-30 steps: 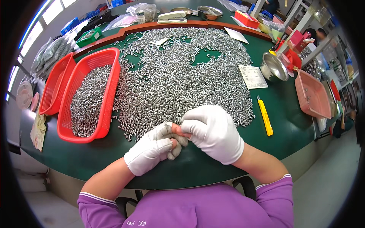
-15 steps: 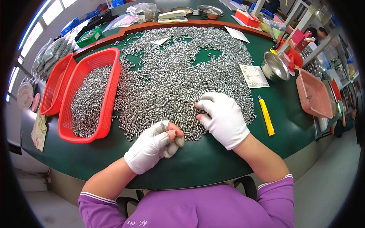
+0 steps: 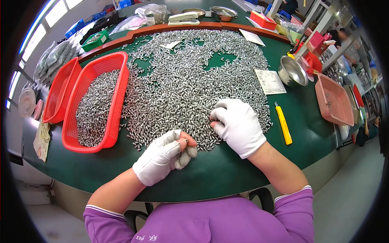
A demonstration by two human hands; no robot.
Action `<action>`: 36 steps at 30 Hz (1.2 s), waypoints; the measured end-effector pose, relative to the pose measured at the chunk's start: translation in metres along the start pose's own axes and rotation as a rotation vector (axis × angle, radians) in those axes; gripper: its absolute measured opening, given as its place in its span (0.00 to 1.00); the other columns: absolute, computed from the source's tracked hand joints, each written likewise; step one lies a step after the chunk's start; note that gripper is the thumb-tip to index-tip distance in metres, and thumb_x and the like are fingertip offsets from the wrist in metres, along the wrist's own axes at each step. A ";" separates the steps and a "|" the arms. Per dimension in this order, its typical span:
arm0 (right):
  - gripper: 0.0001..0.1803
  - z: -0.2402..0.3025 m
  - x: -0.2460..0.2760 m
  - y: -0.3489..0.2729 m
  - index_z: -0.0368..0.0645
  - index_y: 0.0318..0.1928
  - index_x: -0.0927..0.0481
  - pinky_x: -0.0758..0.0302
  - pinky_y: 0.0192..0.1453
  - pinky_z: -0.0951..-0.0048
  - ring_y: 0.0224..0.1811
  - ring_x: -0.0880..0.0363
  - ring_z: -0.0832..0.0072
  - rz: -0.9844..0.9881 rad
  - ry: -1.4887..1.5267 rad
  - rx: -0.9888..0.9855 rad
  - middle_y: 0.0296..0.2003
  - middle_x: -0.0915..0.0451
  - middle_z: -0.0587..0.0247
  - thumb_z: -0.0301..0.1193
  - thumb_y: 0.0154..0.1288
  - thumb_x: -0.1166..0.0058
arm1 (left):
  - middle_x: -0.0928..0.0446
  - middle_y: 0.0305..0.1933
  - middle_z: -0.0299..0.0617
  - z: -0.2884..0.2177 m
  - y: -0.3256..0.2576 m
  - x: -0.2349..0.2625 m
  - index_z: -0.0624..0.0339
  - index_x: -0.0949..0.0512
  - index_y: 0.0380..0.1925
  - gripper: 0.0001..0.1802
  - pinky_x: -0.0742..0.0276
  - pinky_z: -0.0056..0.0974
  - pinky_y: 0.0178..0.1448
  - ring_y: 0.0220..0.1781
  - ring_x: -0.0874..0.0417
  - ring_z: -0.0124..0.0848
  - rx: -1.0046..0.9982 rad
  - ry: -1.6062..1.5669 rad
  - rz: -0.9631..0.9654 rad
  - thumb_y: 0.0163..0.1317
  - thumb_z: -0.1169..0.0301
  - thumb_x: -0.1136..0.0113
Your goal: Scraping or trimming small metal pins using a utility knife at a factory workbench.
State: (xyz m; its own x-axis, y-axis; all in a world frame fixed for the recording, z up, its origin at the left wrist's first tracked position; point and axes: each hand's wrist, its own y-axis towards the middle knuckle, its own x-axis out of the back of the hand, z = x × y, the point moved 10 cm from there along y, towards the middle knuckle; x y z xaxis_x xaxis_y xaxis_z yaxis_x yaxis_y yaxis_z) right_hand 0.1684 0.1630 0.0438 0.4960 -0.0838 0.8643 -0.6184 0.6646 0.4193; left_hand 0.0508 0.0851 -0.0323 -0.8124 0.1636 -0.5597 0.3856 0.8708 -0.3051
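A wide layer of small silvery, pointed metal parts [image 3: 174, 93] covers much of the green table. At its near edge my left hand [image 3: 164, 156], in a white glove with bare fingertips showing, pinches a small metal part [image 3: 187, 140] between thumb and forefinger. My other fingers curl under it. To its right, my right hand [image 3: 239, 127], gloved the same way, rests palm down over the parts. Its bare thumb and forefinger tips are drawn together at the pile; whatever lies between them is too small to make out.
On the left stands a red plastic basket [image 3: 117, 103] heaped with the same parts, beside another red basket [image 3: 60, 89]. To the right lie a yellow utility knife [image 3: 283, 125], a printed paper slip [image 3: 270, 82], a metal bowl [image 3: 292, 69] and a pink basket [image 3: 334, 99]. A brown wooden rail [image 3: 162, 28] edges the far side.
My right forefinger has curled in and its tip has come closer to the thumb. My left hand has hardly moved and keeps its pinch.
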 end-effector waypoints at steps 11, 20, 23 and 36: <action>0.08 0.016 0.021 0.003 0.43 0.34 0.18 0.22 0.48 0.63 0.44 0.19 0.61 -0.104 0.349 0.093 0.41 0.18 0.59 0.26 0.53 0.33 | 0.23 0.44 0.37 0.000 -0.001 -0.005 0.57 0.28 0.50 0.16 0.31 0.28 0.43 0.35 0.28 0.23 0.009 -0.059 0.034 0.68 0.61 0.40; 0.12 0.048 0.001 -0.003 0.41 0.40 0.16 0.21 0.45 0.63 0.40 0.19 0.58 0.049 0.753 0.189 0.40 0.18 0.55 0.27 0.54 0.33 | 0.23 0.41 0.36 0.006 -0.002 -0.001 0.54 0.28 0.46 0.12 0.31 0.27 0.40 0.34 0.27 0.22 0.062 -0.010 -0.023 0.68 0.64 0.39; 0.16 0.040 0.010 -0.001 0.41 0.44 0.17 0.21 0.47 0.62 0.42 0.19 0.57 -0.050 0.599 0.182 0.41 0.18 0.55 0.26 0.53 0.33 | 0.22 0.39 0.38 0.009 -0.001 0.002 0.55 0.26 0.44 0.13 0.33 0.26 0.36 0.32 0.28 0.22 0.096 -0.022 -0.060 0.65 0.64 0.34; 0.08 -0.001 -0.006 0.004 0.43 0.32 0.20 0.23 0.49 0.62 0.42 0.20 0.61 -0.020 0.021 0.057 0.35 0.19 0.63 0.27 0.50 0.35 | 0.22 0.38 0.39 0.005 -0.002 0.001 0.58 0.25 0.43 0.14 0.33 0.27 0.35 0.30 0.29 0.22 0.060 -0.052 -0.064 0.68 0.60 0.39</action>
State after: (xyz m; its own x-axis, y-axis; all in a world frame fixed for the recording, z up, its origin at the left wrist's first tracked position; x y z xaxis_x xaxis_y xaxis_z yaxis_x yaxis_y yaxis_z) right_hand 0.1639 0.1668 0.0402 0.5209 -0.0804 0.8498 -0.6419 0.6193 0.4520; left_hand 0.0515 0.0813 -0.0365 -0.8132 0.0831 -0.5761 0.3605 0.8490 -0.3863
